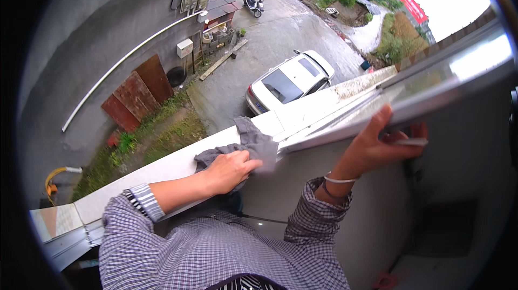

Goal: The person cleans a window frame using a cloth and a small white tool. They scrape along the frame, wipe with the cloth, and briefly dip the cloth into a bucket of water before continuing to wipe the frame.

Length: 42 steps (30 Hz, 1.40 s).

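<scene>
My left hand point(231, 170) presses a grey cloth point(249, 144) onto the inner edge of a white window sill point(220, 144). Part of the cloth trails over the sill's outer edge, and its right end is blurred. To the right, my right hand point(374, 144) grips the metal frame of a sliding window sash point(429, 106), thumb on the near face. Its other fingers curl around the frame's lower side and are partly hidden. Beside these fingers is a narrow pale piece point(410, 142); I cannot tell what it is. The window track point(332, 114) runs between cloth and sash.
Beyond the sill is a drop to a paved yard. A white car point(293, 77) and a scooter point(254, 3) stand below. Rusty metal sheets point(139, 95) lean against a grey wall point(81, 55). A dark cable point(265, 220) hangs indoors by my body.
</scene>
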Each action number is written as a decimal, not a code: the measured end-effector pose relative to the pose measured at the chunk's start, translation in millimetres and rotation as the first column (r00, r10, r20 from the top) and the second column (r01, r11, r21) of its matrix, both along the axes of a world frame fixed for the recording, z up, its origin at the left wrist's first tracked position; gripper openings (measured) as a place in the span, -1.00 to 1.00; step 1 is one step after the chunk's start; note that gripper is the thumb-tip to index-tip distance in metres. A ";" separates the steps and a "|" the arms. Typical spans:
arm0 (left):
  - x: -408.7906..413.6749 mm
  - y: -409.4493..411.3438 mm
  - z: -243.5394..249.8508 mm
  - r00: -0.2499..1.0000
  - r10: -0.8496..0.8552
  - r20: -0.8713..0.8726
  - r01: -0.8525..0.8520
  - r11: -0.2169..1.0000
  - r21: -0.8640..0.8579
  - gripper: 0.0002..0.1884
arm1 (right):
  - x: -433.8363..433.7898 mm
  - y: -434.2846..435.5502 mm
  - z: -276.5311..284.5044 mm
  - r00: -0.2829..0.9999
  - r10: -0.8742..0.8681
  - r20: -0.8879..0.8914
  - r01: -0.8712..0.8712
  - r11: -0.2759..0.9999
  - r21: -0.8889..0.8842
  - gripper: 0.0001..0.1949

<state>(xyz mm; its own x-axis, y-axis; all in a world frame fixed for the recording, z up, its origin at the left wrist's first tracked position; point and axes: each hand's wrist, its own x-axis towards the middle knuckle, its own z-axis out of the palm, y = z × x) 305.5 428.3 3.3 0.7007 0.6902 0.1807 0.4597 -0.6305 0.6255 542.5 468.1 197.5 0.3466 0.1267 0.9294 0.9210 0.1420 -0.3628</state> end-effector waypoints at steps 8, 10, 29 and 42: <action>4.5 15.2 -13.0 0.983 -0.130 0.127 0.128 0.991 0.029 -0.49 | 7.0 11.6 -7.7 0.982 -0.119 0.144 0.115 0.993 0.033 -0.30; 1.3 19.4 -18.8 0.974 -0.147 0.170 0.143 0.989 0.035 -0.50 | 2.2 19.4 -12.0 0.993 -0.092 0.077 0.086 0.993 0.075 -0.30; -36.2 25.2 -9.7 0.971 -0.205 0.124 0.229 0.946 -0.229 -0.62 | 21.0 10.0 -16.0 0.999 -0.009 0.036 0.010 0.999 -0.040 -0.23; -5.5 25.3 -1.6 0.998 -0.023 -0.064 0.029 0.994 0.101 -0.68 | 14.1 9.1 -15.6 0.991 0.131 0.009 -0.131 0.991 -0.018 -0.18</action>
<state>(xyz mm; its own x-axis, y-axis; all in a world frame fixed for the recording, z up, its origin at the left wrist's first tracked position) 300.0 453.6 1.8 0.7303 0.6520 0.2039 0.4790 -0.7015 0.5278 556.6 477.2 181.9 0.3162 0.1861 0.9303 0.8987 0.2553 -0.3565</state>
